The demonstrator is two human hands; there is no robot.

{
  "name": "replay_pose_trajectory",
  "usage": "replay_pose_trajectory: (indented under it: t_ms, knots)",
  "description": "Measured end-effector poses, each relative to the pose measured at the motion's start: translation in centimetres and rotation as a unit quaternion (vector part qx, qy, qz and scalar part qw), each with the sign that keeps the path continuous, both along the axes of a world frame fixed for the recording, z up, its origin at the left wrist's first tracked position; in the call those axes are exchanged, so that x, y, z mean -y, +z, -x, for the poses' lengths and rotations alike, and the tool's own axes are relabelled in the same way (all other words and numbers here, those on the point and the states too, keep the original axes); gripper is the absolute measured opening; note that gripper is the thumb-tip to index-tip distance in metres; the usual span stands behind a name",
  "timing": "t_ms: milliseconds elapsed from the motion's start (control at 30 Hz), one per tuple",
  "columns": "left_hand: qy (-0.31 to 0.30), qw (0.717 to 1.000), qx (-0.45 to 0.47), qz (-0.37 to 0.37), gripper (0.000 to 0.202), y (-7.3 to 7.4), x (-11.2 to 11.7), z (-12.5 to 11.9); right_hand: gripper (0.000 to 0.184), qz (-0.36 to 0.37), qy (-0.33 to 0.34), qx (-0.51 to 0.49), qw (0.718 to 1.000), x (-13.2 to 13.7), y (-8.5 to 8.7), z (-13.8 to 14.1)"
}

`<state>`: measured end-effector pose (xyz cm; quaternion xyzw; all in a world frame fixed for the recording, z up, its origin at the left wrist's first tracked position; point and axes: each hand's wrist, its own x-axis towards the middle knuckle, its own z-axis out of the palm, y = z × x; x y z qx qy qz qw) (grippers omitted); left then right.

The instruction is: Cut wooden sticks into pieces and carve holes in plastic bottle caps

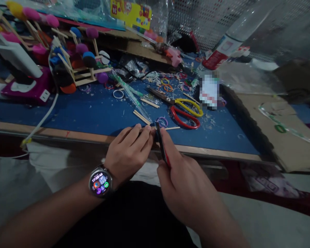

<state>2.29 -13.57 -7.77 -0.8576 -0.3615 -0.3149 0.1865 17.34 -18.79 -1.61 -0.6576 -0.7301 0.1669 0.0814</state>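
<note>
My left hand, a smartwatch on its wrist, presses a thin wooden stick against the table near its front edge. One end of the stick juts out to the right; the rest is hidden under my fingers. In my right hand is a red and black utility knife, fingers closed round it. Its blade end crosses the stick just beside my left fingertips; whether it has cut in, I cannot tell. Scissors with red and yellow handles lie behind, beside a purple rubber band and loose sticks.
Stick models with coloured balls stand at the left, near a purple power strip and its white cable. Rubber bands and scraps litter the blue tabletop. A clear bottle tilts at the back; cardboard lies right.
</note>
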Motion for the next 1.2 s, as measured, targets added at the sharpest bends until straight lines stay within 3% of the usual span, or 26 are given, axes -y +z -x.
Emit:
replay_pose_trajectory:
  t_ms: [167,500,767,1000,1200]
  knots:
    - [-0.002,1.0,-0.013,-0.009,0.027,0.4,0.0,0.0,0.071,0.027,-0.017,0.01,0.999,0.4,0.0,-0.2]
    - [-0.009,1.0,-0.022,0.006,0.033,0.8,0.0,0.1,0.069,-0.015,-0.005,0.02,1.0,1.9,-0.3,0.0]
    - [-0.011,1.0,0.0,-0.004,0.028,0.3,-0.1,0.1,0.071,0.014,0.028,0.017,0.999,0.6,0.4,0.0]
    - [0.014,1.0,-0.007,-0.009,0.024,0.5,0.1,-0.1,0.071,-0.009,0.035,-0.018,0.999,-0.7,-0.6,-0.8]
    - [-0.002,1.0,-0.02,0.014,0.031,0.9,0.1,0.1,0.074,-0.017,0.036,-0.03,0.999,0.8,-0.9,-1.3]
